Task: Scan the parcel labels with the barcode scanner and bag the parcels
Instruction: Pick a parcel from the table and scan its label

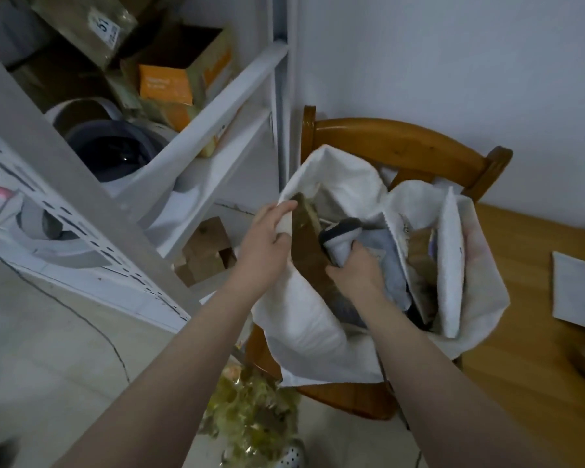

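Both forearms run up from the bottom edge toward the bag, the right one nearer the parcel; the brown parcel point(306, 244) is a flat, card-coloured piece standing on edge inside the mouth of the white bag point(301, 319), against its left wall; its long axis slants from the far left rim down toward me and to the right; it lies between my hands, just left of my right hand point(355, 270) and just right of my left hand point(267, 234). My right hand's fingers are curled round a grey and white object point(340, 239) with a dark top, which may be the scanner, though I cannot tell; the thumb side lies against the parcel's near end, so I judge this is the hand to push it down along its own length. My left hand pinches the bag's far-left rim, cloth folded over the fingers, wrist bent, holding the mouth open. Deeper in the bag sit other parcels, among them a white padded mailer point(450, 265) upright at the right side; the bagging looks under way, not finished. The bag sits on a wooden chair point(402, 140); to its right is a wooden table point(534, 298) with a white envelope point(574, 288) lying flat; to its left stands a white shelf unit point(217, 106) holding an orange box point(166, 86), with cardboard boxes point(205, 253) on the floor beneath.
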